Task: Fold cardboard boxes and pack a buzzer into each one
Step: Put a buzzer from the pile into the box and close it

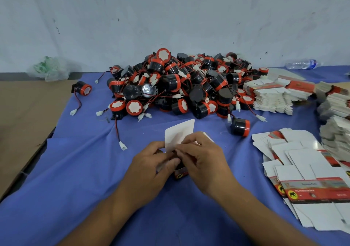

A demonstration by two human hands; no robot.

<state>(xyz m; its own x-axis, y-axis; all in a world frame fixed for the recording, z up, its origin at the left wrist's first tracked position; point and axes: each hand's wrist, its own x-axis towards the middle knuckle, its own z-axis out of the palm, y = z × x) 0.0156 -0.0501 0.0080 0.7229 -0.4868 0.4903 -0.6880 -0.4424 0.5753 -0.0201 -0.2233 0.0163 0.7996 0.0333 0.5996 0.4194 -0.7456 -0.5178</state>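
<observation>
Both my hands hold one small cardboard box (179,135) low over the blue cloth, near the middle of the table. Its white flap stands up behind my fingers and a dark printed side shows below them. My left hand (151,166) grips the box from the left, thumb on its front. My right hand (204,158) pinches the box's top edge from the right. Behind them lies a big pile of black-and-orange buzzers (178,86) with red wires and white plugs. One buzzer (240,126) lies apart, right of the box.
Flat unfolded boxes (310,171) are spread at the right, with taller stacks (272,96) behind them. A lone buzzer (82,88) sits at the cloth's far left edge. A plastic bag (51,69) and a water bottle (302,64) lie against the wall.
</observation>
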